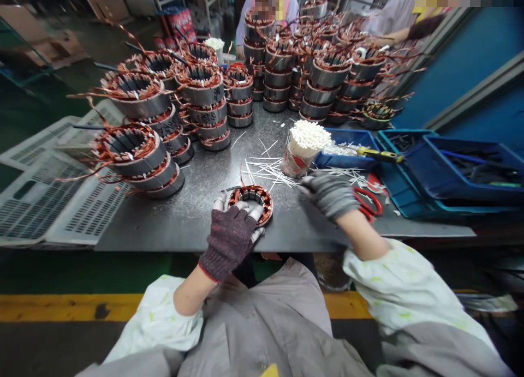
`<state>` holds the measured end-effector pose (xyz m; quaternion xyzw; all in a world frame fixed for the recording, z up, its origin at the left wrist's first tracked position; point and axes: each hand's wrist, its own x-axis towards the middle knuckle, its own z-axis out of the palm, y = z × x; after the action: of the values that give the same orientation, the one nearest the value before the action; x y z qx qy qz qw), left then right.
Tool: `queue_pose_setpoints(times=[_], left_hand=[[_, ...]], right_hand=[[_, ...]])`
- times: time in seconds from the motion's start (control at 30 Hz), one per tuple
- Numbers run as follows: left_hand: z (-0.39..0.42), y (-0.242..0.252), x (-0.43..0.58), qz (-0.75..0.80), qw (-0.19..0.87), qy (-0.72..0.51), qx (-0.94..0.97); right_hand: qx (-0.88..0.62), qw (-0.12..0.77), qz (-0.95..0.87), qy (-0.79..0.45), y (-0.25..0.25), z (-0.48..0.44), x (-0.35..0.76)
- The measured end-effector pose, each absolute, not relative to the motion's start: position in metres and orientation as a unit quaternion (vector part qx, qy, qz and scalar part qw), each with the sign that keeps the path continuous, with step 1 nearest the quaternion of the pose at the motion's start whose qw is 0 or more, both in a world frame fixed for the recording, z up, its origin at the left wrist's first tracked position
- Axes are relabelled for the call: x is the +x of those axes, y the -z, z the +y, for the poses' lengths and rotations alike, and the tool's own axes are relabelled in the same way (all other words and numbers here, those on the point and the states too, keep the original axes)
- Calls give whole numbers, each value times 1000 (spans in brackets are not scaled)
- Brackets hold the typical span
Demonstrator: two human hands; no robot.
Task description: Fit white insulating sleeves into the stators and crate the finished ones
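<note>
A round motor stator (254, 196) with copper windings lies flat near the front edge of the grey metal table (196, 213). My left hand (231, 232), in a dark knit glove, grips its near rim with curled fingers. My right hand (327, 194), in a grey glove, rests to the right of it with fingers pinched among loose white sticks (266, 169); what it holds is too small to see. A paper cup (305, 147) packed with white sticks stands just beyond that hand.
Stacks of wound stators (139, 142) fill the left and back of the table. Blue trays (450, 172) with tools sit at the right, red-handled scissors (368, 202) beside them. Grey plastic crates (53, 191) lie to the left. Two people work at the far side.
</note>
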<state>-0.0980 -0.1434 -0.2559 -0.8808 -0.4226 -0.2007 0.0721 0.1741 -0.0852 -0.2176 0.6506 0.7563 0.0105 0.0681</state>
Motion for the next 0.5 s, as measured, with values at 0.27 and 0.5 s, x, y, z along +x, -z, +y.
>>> queue_pose_setpoints(times=[0.27,0.5], left_hand=[[-155,254,-140,-453,85,203,-864],[-89,257,-159,-479,69,181,-856]], right_hand=[[599,92,795,22,240,-19,105],[624,-403,666,-75,216,-64,174]])
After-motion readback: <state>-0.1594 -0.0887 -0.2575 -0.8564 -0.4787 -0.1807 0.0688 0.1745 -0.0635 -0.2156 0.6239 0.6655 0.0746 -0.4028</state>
